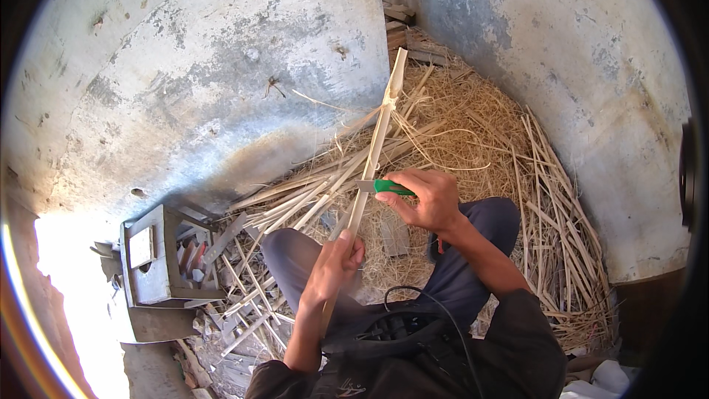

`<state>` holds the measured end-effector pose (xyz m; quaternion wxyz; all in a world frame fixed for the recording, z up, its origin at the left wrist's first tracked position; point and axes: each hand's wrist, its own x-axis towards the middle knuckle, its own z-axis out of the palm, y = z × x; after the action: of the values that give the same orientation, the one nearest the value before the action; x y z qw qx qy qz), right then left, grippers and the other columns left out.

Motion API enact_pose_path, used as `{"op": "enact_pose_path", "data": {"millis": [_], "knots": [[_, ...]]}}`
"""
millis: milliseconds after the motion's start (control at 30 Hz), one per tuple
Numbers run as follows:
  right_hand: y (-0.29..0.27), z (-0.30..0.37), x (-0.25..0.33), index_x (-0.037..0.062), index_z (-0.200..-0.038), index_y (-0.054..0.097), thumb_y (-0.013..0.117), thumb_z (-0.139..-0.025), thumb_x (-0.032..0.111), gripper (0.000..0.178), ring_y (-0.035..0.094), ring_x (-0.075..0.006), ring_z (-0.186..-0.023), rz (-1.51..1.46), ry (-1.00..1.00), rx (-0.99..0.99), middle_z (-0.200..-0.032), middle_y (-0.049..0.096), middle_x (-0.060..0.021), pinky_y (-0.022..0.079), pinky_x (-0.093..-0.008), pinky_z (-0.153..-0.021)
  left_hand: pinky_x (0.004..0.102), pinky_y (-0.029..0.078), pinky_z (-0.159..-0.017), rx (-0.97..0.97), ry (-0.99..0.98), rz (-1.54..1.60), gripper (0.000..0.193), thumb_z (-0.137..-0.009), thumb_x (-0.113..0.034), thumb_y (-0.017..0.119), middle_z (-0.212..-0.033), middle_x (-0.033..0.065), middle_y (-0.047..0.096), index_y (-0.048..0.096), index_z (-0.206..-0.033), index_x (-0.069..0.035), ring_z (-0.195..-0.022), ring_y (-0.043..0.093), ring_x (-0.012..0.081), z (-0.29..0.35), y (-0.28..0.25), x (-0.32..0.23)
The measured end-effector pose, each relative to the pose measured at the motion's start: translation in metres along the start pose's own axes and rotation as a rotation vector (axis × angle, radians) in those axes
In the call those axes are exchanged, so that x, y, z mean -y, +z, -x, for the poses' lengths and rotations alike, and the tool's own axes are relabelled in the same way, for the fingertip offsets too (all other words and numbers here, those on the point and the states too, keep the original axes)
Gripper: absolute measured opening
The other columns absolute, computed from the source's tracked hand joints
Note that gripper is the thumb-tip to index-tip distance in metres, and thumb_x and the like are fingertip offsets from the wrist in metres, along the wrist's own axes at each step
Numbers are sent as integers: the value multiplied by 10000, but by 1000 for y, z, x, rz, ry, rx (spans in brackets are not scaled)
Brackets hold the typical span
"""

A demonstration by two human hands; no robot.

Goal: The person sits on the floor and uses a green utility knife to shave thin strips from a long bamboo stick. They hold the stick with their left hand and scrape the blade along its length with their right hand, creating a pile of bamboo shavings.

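A long, pale split bamboo strip [377, 140] slants up and away from my lap, with shavings curling at its knot near the far end. My left hand [334, 264] is closed round its lower part, between my knees. In my right hand [427, 198] is a green-handled knife [395, 188], gripped by the handle. Its short, flat blade lies across the strip, a little above my left hand, and appears to touch it. The strip's lower end passes beneath my left forearm and is partly hidden.
Fine shavings [473, 129] are heaped ahead of me. Loose bamboo strips [314, 181] lie at the left, and more strips [557, 240] curve along the right wall. A worn wooden box frame [151, 288] stands at the left. A black cable [454, 318] loops over my lap.
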<state>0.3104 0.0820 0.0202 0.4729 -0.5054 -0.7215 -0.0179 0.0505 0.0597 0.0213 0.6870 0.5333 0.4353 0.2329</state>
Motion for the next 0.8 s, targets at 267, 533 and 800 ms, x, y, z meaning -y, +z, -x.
{"op": "enact_pose_path", "data": {"millis": [267,533,800], "knots": [[-1,-1,3,83,-1008,833,891,-903,392,332,745,-209,-627,23,43,23,-830,796,-57,554,-348,-554,273,242,-477,-104,102,-112,601,-1208,-539,335,-652,-57,364,474,-816,-106,-527,308,50,-2,6,10],[-2,-1,3,113,-1000,838,833,-946,485,375,720,-198,-578,116,73,84,-820,796,-37,526,-342,-519,296,318,-570,-189,178,-275,575,-1224,-460,340,-672,-26,412,498,-834,-69,-610,370,92,-3,5,16],[7,-2,-7,125,-980,818,836,-957,460,337,672,-225,-533,99,8,-27,-697,726,-42,476,-379,-487,373,378,-604,-246,207,-398,585,-1225,-423,349,-694,35,471,541,-859,-8,-635,417,145,-1,6,18]]}}
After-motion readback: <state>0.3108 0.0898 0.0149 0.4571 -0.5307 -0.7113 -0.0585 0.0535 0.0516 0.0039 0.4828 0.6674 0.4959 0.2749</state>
